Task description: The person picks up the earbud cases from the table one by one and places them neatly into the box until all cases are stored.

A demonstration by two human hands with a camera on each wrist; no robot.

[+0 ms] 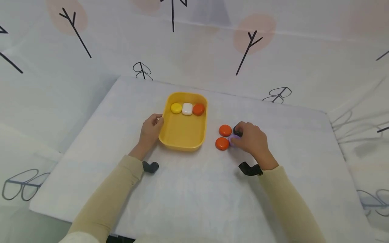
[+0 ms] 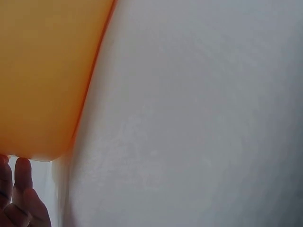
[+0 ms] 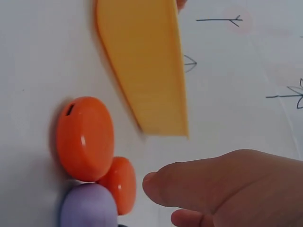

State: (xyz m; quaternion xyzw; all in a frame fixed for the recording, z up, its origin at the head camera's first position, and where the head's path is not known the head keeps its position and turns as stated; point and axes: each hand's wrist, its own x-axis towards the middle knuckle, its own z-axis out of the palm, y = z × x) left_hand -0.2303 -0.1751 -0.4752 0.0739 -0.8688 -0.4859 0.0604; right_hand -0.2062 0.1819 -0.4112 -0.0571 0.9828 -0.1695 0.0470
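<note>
Along its left rim, the yellow tray (image 1: pixel 182 131) on the white table (image 1: pixel 188 192) is held by the left hand (image 1: pixel 150 131). Inside its far wall, a yellow disc (image 1: pixel 176 108), a white square (image 1: pixel 187 109) and an orange-red disc (image 1: pixel 199 109) are lined up. To the right, two orange discs (image 1: pixel 222 144) are grouped with a purple piece (image 1: pixel 231 140) and a black piece (image 1: pixel 238 133), both partly covered by the right hand (image 1: pixel 252 139); whether either is gripped cannot be told.

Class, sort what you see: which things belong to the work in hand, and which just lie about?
In the work:
yellow tray, touched by left hand
yellow piece, white piece, orange piece inside it
two orange pieces, purple piece, black piece near right hand

Seemingly just there:
patterned backdrop
dark object, bottom of head view, too cropped to identify
</note>
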